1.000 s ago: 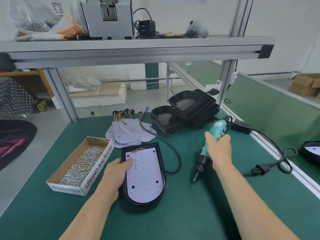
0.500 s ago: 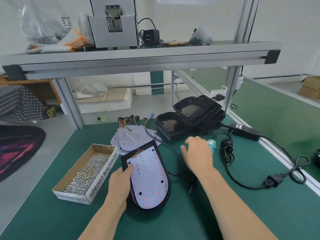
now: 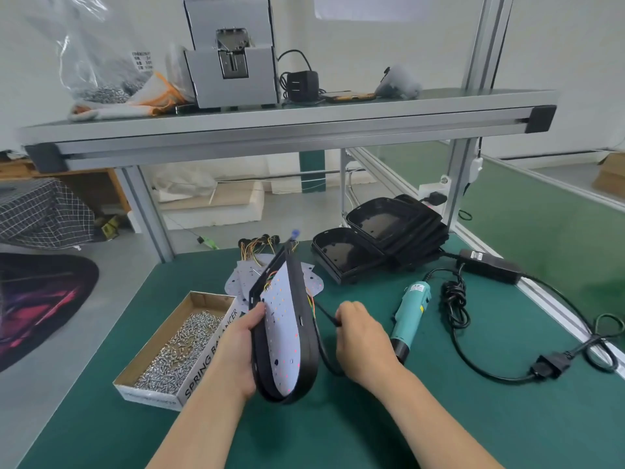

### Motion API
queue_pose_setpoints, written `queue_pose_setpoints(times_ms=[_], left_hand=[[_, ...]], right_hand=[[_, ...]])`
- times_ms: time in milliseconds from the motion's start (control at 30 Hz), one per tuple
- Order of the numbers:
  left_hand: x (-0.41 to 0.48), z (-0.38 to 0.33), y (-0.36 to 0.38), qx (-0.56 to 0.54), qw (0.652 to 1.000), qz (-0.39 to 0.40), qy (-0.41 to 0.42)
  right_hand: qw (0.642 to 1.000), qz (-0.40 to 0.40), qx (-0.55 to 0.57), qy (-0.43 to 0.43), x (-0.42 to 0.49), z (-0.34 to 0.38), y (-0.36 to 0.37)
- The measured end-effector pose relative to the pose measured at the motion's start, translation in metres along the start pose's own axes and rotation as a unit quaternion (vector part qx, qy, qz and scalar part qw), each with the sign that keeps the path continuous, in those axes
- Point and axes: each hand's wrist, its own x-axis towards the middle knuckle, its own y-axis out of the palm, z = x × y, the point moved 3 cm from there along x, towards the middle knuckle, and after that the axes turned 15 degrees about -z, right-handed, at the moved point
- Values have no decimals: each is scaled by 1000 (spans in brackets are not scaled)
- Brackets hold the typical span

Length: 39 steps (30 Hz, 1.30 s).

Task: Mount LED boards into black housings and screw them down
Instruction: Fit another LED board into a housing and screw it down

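Head: my left hand grips tilted housing, right hand pinches its cable; likely routing, screwdriver next.

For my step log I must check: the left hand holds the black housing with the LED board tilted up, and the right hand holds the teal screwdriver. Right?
One part is wrong. The head view shows the right hand pinching the black cable; the teal screwdriver lies on the table beside it. The left hand does hold the black housing with the LED board tilted up.
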Motion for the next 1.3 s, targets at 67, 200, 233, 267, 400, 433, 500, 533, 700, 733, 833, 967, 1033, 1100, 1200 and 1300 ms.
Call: queue_pose_setpoints(times_ms=[67,200,233,267,400,433,500,533,700,733,833,967,1033,1100,1200,1300], left_hand=[[-4,-8,12,-7,1000,24,10],[-6,-9,25,23,998,43,35],[-8,-7,26,32,997,53,38],[-9,-6,27,39,996,65,42],[-17,-12,25,74,986,124,85],[-20,-14,25,84,982,142,88],[-28,-15,29,103,975,179,81],[-33,-15,32,115,970,199,79],[-53,-28,48,128,943,290,96],[-54,-34,48,122,942,295,108],[-47,-55,42,67,956,240,152],[-24,-67,32,78,957,52,274],[-19,-63,30,124,931,-51,340],[-21,-58,31,169,888,-117,411],[-23,-44,39,164,875,-117,441],[-25,-32,50,26,926,-15,375]], right_hand=[[999,2,25,-23,-16,2,-6],[990,69,126,-17,-37,-1,-15],[979,119,164,-6,-37,-3,-17],[962,170,212,7,-36,-4,-19],[920,81,381,51,-5,-11,-37],[924,20,382,29,9,-13,-40],[947,-19,315,-53,41,-9,-34],[962,-9,262,-73,57,-3,-29],[941,34,335,-39,90,24,-15],[937,28,349,-16,88,23,-17],[929,39,365,53,82,19,-23],[861,68,493,110,64,29,-46],[818,148,534,150,47,32,-49],[858,165,474,112,33,35,-53],[900,92,418,86,24,27,-54],[875,30,457,157,20,9,-57]])
